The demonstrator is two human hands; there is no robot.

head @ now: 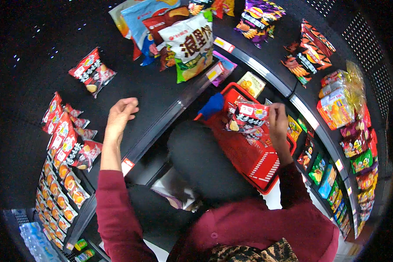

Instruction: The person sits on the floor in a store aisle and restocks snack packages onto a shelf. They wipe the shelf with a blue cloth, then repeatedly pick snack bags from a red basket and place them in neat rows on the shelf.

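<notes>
My right hand grips the right edge of a red and black chip bag. That bag hangs over a red plastic shopping basket. More red and black packaging shows under it inside the basket, partly hidden. Empty, my left hand hovers above the black shelf, fingers loosely bent. A lone red and black chip bag lies beyond that hand. Left of my forearm, several similar bags stand in overlapping rows.
Large snack bags stand at the shelf's far end. Orange-printed packets fill rows at lower left. A curved shelf edge with price tags runs behind the basket; more packets line the right side. My knee lies between shelf and basket.
</notes>
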